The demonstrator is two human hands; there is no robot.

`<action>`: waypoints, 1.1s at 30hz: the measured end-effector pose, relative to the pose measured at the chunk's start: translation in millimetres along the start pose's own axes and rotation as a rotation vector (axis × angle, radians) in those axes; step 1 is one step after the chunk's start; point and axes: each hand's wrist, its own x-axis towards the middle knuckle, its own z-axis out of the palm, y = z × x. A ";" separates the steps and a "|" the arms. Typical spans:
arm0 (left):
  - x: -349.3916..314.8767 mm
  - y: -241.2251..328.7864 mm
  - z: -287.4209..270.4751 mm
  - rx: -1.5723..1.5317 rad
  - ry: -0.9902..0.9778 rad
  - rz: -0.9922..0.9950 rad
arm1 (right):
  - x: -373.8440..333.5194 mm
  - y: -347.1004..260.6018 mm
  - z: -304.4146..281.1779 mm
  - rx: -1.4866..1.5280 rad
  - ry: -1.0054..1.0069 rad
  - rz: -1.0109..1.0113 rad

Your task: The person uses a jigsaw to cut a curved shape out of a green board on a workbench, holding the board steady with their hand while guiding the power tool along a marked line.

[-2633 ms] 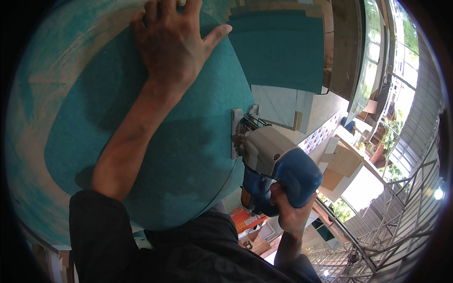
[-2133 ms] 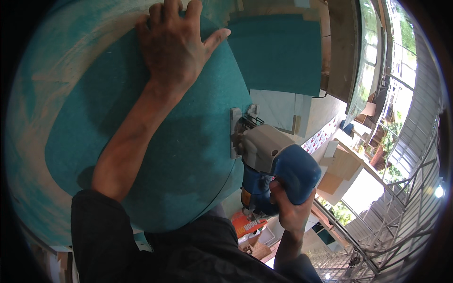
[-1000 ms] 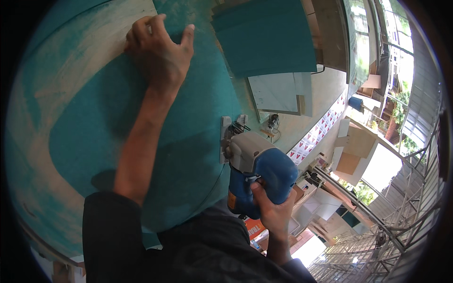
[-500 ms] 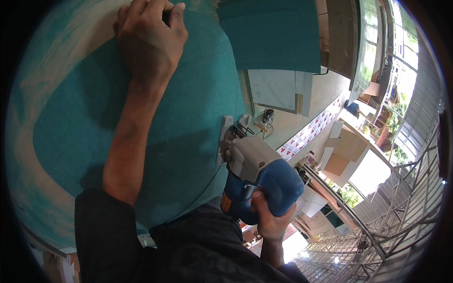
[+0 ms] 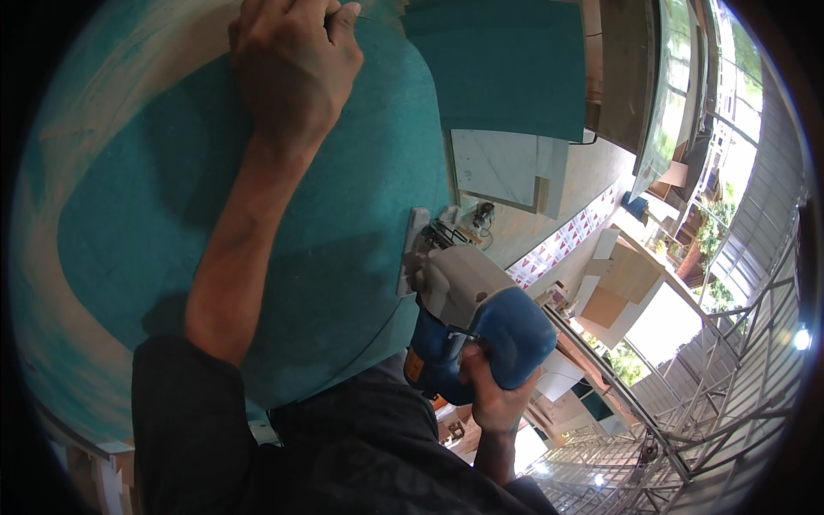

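My right hand [image 5: 496,396] is closed round the handle of a blue and grey jigsaw [image 5: 491,318]. The saw's flat metal base lies against a large teal board [image 5: 343,197] at its right edge, and a dark curved line runs from there toward my body. I cannot make out the blade. At the top of the view my left hand [image 5: 296,69] rests on the same board, fingers bent and thumb apart from them. The fingertips are partly cut off by the picture's edge, and I see nothing held there.
Another teal sheet [image 5: 506,69] lies beyond the board. A white marbled panel [image 5: 496,167] is right of it. Further right are brown and white sheets [image 5: 614,275] and a metal roof frame [image 5: 712,378]. The board's near edge meets my dark shirt [image 5: 360,429].
The view has shifted a little. My left hand appears slightly further right and up in the picture. The jigsaw stays at the board's edge with almost no visible movement.
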 end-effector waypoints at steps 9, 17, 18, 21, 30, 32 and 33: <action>-1.7 3.1 -0.6 -0.019 -0.019 0.010 | 1.6 3.3 -1.9 0.026 -0.002 0.009; -4.2 -0.9 6.8 -0.007 0.011 0.023 | 3.3 3.3 -2.7 0.024 -0.002 0.010; -4.5 -0.6 7.6 -0.018 0.027 0.022 | 2.8 3.2 -2.4 0.029 0.003 0.013; -3.9 -0.7 3.4 0.011 -0.028 0.014 | 3.9 3.0 -3.5 0.028 -0.006 0.014; -3.3 3.7 0.3 -0.024 -0.021 0.022 | 6.6 -0.8 -3.2 0.039 -0.014 0.021; -3.5 1.3 0.7 -0.004 -0.041 0.019 | 7.0 -1.4 -3.9 0.033 -0.021 0.025; -3.7 0.5 1.0 0.006 -0.051 0.018 | 7.4 -1.1 -4.5 0.029 -0.024 0.027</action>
